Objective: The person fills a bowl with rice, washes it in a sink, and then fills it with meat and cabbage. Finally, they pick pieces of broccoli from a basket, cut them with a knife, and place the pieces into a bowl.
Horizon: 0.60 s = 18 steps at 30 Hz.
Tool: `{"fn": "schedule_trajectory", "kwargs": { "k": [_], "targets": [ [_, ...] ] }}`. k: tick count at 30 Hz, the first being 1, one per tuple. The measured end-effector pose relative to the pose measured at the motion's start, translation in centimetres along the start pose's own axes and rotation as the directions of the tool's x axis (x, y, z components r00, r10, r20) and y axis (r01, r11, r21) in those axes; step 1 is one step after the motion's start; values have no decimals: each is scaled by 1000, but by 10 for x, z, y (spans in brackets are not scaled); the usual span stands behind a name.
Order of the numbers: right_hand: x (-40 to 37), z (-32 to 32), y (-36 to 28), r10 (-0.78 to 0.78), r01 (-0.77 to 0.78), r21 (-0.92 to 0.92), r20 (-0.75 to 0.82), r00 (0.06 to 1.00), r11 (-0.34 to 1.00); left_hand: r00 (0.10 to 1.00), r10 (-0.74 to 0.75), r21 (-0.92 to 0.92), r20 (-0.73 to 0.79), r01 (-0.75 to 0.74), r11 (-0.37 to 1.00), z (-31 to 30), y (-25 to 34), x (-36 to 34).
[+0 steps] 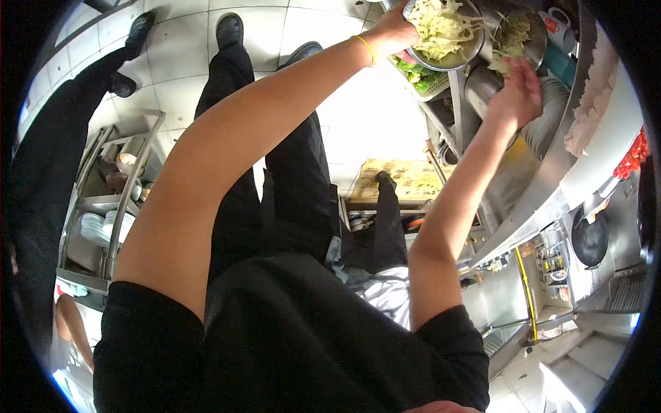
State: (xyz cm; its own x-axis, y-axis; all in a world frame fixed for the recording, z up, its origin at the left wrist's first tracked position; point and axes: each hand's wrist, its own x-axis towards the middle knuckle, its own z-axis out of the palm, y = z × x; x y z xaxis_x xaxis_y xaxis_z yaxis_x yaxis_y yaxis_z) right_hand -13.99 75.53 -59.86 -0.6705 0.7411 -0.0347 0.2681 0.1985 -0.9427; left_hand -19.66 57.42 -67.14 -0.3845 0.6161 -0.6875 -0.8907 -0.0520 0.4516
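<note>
My left hand (pixel 394 31) grips the left side of a metal bowl (pixel 460 66) at the top of the view. Pale shredded cabbage (pixel 441 27) fills this bowl. Just to its right is a second metal bowl (pixel 537 48) with a smaller heap of shredded cabbage (pixel 513 33). My right hand (pixel 518 96) is at the near edge of that second bowl, its fingers closed around some cabbage shreds. Part of those fingers is hidden by the back of the hand.
Below the left bowl is a white basket (pixel 434 84) with green leafy vegetables. A stack of plates (pixel 549 113) and a mug (pixel 558 31) stand to the right. Farther right is a black wok (pixel 590 237). A metal rack (pixel 138 165) and a person's legs (pixel 48 131) are at left.
</note>
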Motion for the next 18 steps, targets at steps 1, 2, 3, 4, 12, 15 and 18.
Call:
{"fn": "schedule_trajectory", "kwargs": {
  "k": [1,2,3,4,12,15,18],
  "targets": [
    [11,-8,-3,69,-67,130,-10,998,989,1000,1,0,4,-1,1000,-3,-1,1],
    [29,-21,1,68,-66,129,-11,998,989,996,81,5,47,-81,997,-7,-4,1],
    [52,-34,8,97,-114,171,102,990,979,983,161,9,90,-162,987,-10,-5,0],
    [63,-39,12,120,-165,207,215,969,964,995,99,64,33,-101,993,-9,2,-5],
    [-4,23,-40,-275,679,-397,699,660,618,999,-12,321,-52,28,947,0,25,-31],
    [-22,35,-31,-305,784,-432,750,587,446,995,17,271,-98,10,963,3,17,-28],
    [-13,24,-27,-345,716,-458,655,672,527,989,124,220,-81,-104,970,3,3,-23]
  ]
}}
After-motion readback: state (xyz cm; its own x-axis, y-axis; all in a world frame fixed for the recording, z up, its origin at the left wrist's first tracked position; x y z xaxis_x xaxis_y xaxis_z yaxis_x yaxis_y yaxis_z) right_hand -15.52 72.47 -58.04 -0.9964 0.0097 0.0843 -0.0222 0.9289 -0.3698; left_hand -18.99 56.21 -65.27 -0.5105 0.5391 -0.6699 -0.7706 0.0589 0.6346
